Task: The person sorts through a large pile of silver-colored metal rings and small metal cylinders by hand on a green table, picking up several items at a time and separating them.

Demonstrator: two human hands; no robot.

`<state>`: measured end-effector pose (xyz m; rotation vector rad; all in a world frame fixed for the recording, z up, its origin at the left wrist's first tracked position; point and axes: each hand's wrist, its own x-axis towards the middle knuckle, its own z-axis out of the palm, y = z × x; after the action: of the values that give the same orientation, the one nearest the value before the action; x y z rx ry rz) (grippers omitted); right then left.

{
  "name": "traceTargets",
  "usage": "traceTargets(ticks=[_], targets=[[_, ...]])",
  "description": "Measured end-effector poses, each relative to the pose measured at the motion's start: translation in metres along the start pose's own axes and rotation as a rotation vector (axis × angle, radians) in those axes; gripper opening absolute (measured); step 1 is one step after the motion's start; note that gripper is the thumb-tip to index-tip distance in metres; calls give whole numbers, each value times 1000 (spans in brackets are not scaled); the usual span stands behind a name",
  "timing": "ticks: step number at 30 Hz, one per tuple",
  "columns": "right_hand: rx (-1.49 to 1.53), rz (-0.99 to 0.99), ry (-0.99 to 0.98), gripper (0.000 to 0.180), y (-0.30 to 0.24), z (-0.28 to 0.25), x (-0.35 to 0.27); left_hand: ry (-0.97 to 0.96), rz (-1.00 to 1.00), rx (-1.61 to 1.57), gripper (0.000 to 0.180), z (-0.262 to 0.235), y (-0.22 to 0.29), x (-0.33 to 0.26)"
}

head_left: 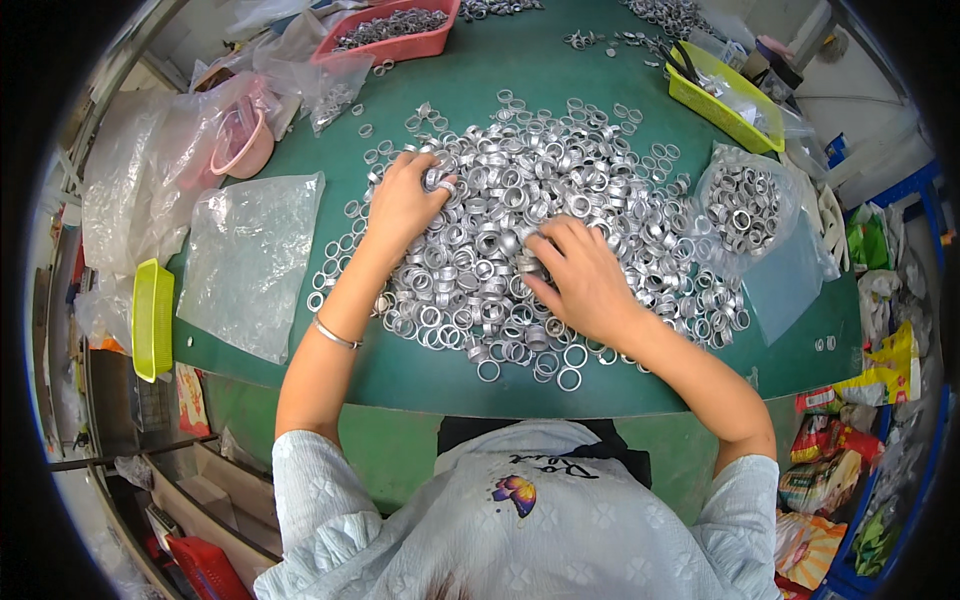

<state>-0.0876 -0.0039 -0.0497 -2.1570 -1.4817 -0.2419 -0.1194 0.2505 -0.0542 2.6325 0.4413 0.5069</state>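
A broad heap of silvery metal rings [480, 280] is spread over the green table [300, 390]. At the heap's far left side, my left hand [405, 200] is closed, thumb and fingers curled around a few of the rings. My right hand [585, 280] reaches into the middle of the pile with bent fingers. Metal rings sit between its thumb and fingertips, slightly blurred, so how many it grips is unclear. Single rings lie scattered around the heap's edges.
A clear plastic bag [250, 260] lies flat at left, near a yellow-green basket [152, 320]. Right of the heap stands a clear bag of rings [742, 210]. Farther back are a red tray [390, 45] of small metal parts and a yellow-green tray [725, 110] with black-handled tools.
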Motion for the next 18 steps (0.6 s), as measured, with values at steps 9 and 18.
traceTargets(ticks=[9, 18], targets=[[0, 157, -16, 24, 38, -45, -39, -41, -186, -26, 39, -23, -40, 3], [116, 117, 47, 42, 43, -33, 27, -61, 187, -80, 39, -22, 21, -7]])
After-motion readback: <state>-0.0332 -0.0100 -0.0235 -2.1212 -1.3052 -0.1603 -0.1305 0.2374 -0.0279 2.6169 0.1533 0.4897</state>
